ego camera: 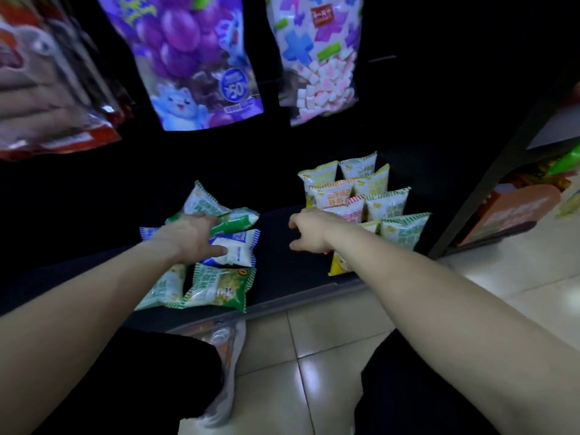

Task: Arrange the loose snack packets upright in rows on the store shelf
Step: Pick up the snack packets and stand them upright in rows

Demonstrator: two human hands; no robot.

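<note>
Presently, likely pick-up: left hand [188, 237] curled round green packet [238, 221], 9 o'clock; right hand [309, 230] slack, empty; next, stand it in 3 o'clock rows [386, 205]

Light: dim; shelf [276, 262] nearly black.
Glare: pale sheen on floor tiles [317, 356].
Blur: red hanging bag [47, 89] smeared.
Edges: straight lines bend outward.
</note>
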